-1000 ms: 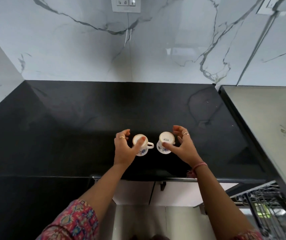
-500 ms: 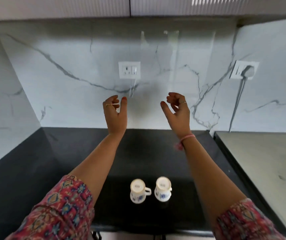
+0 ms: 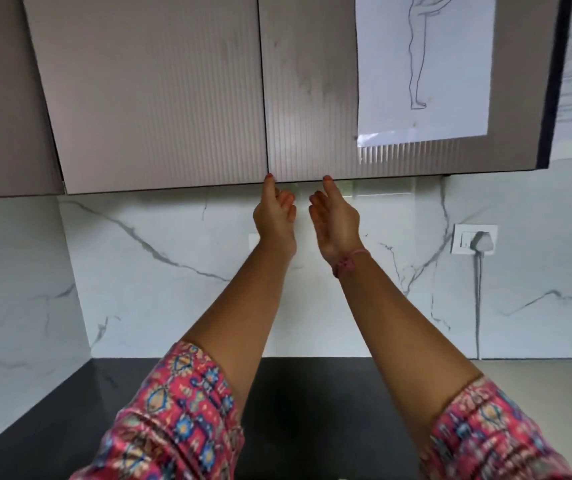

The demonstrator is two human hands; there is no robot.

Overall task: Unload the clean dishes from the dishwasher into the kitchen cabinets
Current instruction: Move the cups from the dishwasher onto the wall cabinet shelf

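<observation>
Two ribbed taupe upper cabinet doors hang shut above the counter, the left door (image 3: pixel 159 98) and the right door (image 3: pixel 312 98), meeting at a seam. My left hand (image 3: pixel 274 213) is raised just under that seam, its thumb tip touching the doors' bottom edge, fingers loosely curled below. My right hand (image 3: pixel 334 216) is raised beside it, thumb tip touching the bottom edge of the right door, palm turned inward. Neither hand holds anything. The two white cups are out of view.
A sheet of paper with a line drawing (image 3: pixel 423 64) is stuck on the right door. A wall socket with a plug and cable (image 3: pixel 475 239) sits on the marble backsplash at right. The black counter (image 3: pixel 312 393) lies below my arms.
My hands left the two cups on the counter and rose to the bottom edge of the upper cabinet doors. The view tilted up and the cups dropped out of sight.
</observation>
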